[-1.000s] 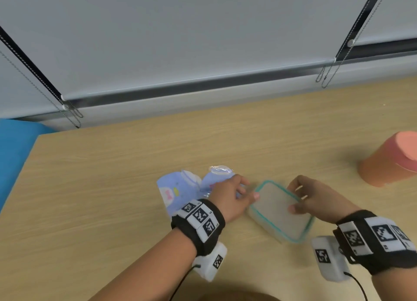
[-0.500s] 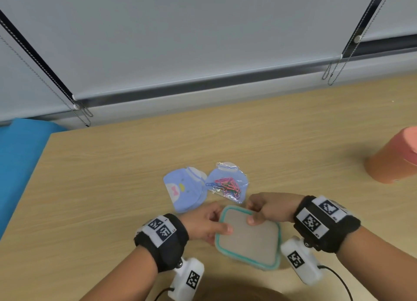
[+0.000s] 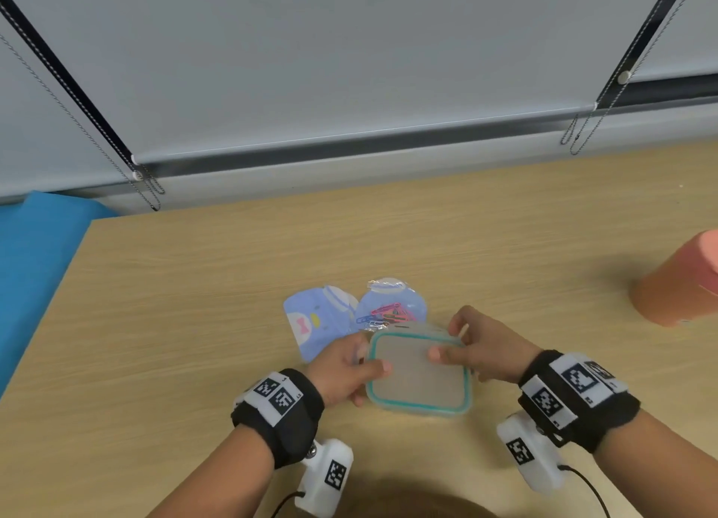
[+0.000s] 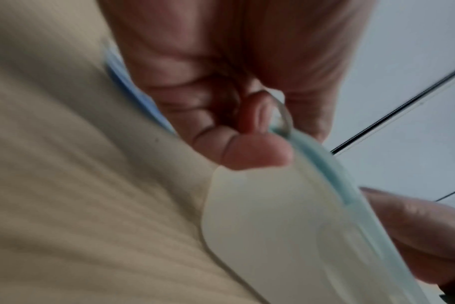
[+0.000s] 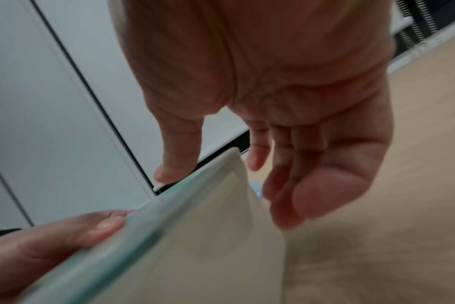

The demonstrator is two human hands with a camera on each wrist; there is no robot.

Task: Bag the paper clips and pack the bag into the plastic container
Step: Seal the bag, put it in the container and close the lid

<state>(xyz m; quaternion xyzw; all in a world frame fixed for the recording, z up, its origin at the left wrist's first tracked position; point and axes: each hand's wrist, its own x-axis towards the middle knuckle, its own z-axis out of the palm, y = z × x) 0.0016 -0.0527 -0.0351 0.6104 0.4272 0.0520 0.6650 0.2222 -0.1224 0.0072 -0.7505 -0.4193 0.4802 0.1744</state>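
Container [image 3: 419, 377] has tilted since before, left hand [image 3: 342, 370] and right hand [image 3: 485, 346] gripping it.

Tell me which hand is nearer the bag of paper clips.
Left, narrowly. The left hand grips the container at its left edge, just below the bag. The right hand holds the far right corner, off to the bag's right.

Bare surface [image 3: 194, 323] lies open to my left; ahead, two bags [image 3: 322, 319] (touching) crowd the container [image 3: 419, 373]; the orange cup [image 3: 684, 288] stands well right.
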